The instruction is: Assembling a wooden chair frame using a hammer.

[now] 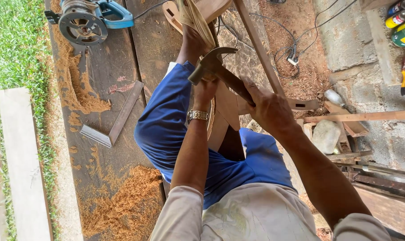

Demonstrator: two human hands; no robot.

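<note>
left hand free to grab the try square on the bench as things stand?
Probably not. The left hand is pressed on the wooden piece beside the hammer. The try square lies uncovered on the bench, but the raised knee sits between them.

Open bench (104,67) lies at nine o'clock (sawdust-strewn); a raised knee (166,125) and wooden frame (256,40) crowd twelve, seemingly tight.

- An outdoor carpentry workshop, with a strip of green grass (15,49) along one edge
- Heaps of orange sawdust (122,205) on dark wooden planks (106,67)
- A blue electric circular saw (88,20), a steel try square (115,116)
- Loose timber offcuts (345,118) beside grey concrete blocks (345,40)
</note>
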